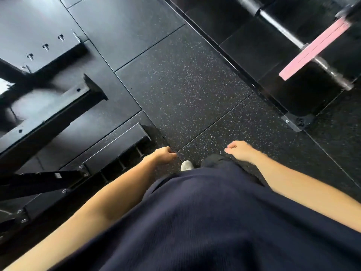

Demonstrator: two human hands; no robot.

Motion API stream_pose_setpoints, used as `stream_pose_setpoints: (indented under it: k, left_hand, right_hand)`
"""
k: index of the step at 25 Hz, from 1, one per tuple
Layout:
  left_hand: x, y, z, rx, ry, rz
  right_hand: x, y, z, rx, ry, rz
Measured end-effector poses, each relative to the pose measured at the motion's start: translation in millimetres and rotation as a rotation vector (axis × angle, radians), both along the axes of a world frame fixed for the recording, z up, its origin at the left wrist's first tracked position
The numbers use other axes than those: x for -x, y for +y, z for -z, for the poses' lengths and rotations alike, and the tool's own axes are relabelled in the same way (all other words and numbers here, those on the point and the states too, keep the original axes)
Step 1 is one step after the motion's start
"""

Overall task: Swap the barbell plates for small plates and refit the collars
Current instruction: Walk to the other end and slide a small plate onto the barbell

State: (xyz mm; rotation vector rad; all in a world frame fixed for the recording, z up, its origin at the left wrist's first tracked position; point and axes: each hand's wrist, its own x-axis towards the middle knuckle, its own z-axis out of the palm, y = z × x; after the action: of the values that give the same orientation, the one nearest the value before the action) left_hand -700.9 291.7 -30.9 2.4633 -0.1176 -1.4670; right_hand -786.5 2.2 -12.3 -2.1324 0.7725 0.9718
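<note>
Basically we're looking straight down at our own body: dark navy shirt (224, 222), both bare arms hanging at our sides, one pale shoe (187, 165) poking out below the hem. Left hand (163, 155) hangs loose, fingers lightly curled, grip holding nothing. Right hand (239, 150) same deal, relaxed curl, nothing in it. Both hands sit over the speckled rubber floor (185, 89), well apart from the bar.

Barbell (281, 29) is up in the top right corner, running diagonally over smooth black floor tiles. Pink plates (314, 49) sit on its sleeve, seen edge-on; looks like two thin ones pressed together, though blur makes the count unsure. Beyond the pink plates the bare chrome sleeve end (332, 72) sticks out toward the lower right. We can't make out a collar on it. A thick black part (248, 3) sits on the bar at the top edge, too dark to tell what it is.

A black metal edge strip (224, 55) divides the speckled floor from the tiles, ending in a bolted corner bracket (297, 123). On the left stands a black steel rack frame (48, 114) with bolted base plates, and just beside our left hand a low slotted holder (117, 151).
</note>
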Motion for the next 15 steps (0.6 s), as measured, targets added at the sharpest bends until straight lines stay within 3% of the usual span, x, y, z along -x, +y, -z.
stream_pose_setpoints:
  k: [8,15]
  left_hand:
    - [-192.7,-54.7,17.8,-0.036,0.053,-0.036]
    - [-375.8,-93.8,-6.8,-0.021,-0.049,-0.342]
  right_hand:
    - [-241.3,-51.8,20.9,-0.026,0.035,-0.171]
    - [-484.1,-94.9,8.6,-0.024,0.012,-0.418]
